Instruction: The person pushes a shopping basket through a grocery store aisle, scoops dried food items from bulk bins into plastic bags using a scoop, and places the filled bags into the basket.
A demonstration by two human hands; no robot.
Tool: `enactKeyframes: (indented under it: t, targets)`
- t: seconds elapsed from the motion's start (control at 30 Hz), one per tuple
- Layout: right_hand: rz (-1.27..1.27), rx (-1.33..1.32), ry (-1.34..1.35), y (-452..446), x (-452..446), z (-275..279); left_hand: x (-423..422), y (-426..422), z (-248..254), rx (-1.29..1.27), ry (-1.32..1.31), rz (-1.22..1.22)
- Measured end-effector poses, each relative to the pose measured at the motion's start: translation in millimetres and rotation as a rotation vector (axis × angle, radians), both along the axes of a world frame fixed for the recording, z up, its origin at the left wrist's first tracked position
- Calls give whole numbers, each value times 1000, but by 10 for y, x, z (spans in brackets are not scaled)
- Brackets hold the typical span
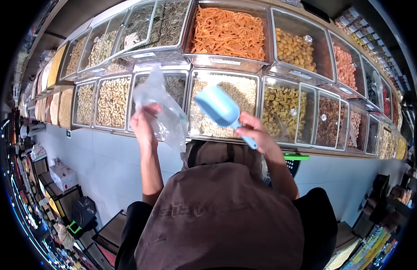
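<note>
My left hand (146,121) is closed on a clear plastic bag (165,112), which hangs crumpled over the bin of dark striped seeds (176,87). In my right hand (257,131) is the handle of a light blue scoop (218,105). The scoop is tilted over a bin of pale seeds (237,87) in the lower row, and no food shows in its bowl. Whether the bag holds anything cannot be made out.
Behind stands an upper row with orange strips (228,33), round yellow pieces (291,49) and more dark seeds (168,22). Peanuts (113,101) are at the left, yellow-green pieces (282,108) at the right. Clear lids partly cover several bins.
</note>
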State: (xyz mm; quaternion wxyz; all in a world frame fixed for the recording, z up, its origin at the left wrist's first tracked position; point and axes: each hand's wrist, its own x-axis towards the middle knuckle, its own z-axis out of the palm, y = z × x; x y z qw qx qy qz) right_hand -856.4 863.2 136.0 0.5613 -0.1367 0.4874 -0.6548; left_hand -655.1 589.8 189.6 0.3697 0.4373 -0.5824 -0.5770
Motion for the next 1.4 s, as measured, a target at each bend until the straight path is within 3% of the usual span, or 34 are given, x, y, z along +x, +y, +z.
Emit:
enactKeyframes:
  t: [0.13,0.2,0.27,0.3,0.37,0.4,0.47,0.57,0.63,0.7,0.83,0.97,1.0,1.1,1.2,1.23,1.3,1.37,1.4]
  targets:
    - [-128,-198,249,-305,-652,506,-382,72,534,-60,14,145]
    - [-98,-4,438,-482,-1041,673,-735,125,739,-98,149,12]
    - [-211,194,868,-773,-1399,776,-1137,229,883,6,144,-82]
    - [-418,166,1211,-887,-1609,590,-1359,274,893,23,128,-123]
    - [-620,218,1663,-1032,-1855,672,-1726,255,703,-137,-170,-173]
    - [-633,224,1669,-1114,-1980,682,-1945,127,385,-119,-60,-165]
    - [-392,658,1771,-1213,-2147,596,-2293,27,153,-46,8,-140]
    - [-396,578,1953,-1236,-2234,388,-2598,-105,93,134,-123,-182]
    - [-420,531,1989,-1235,-2230,355,-2751,-236,31,177,-58,-182]
    - [-331,534,1878,-1234,-2212,313,-2839,-336,-15,395,2,-191]
    - [-165,638,1670,-1295,-2232,365,-3029,-670,-411,534,47,-158]
    - [-91,818,1968,-1359,-2286,548,-3210,-728,-759,579,183,-6]
    - [-97,841,2116,-1438,-2326,523,-3189,-712,-698,537,49,18]
    - [40,852,2108,-1676,-2329,355,-3281,-886,-1056,624,140,-30]
    - [45,820,2148,-1807,-2376,190,-3265,-763,-830,724,150,-69]
    - [39,810,2172,-1822,-2338,175,-3265,-707,-723,540,-98,-80]
    - [37,783,2115,-1842,-2370,183,-3326,-496,-582,431,-225,61]
    - [28,707,1996,-1814,-2412,153,-3274,-522,-569,463,-203,0]
    - [58,694,1958,-1796,-2394,194,-3233,-516,-518,612,66,-160]
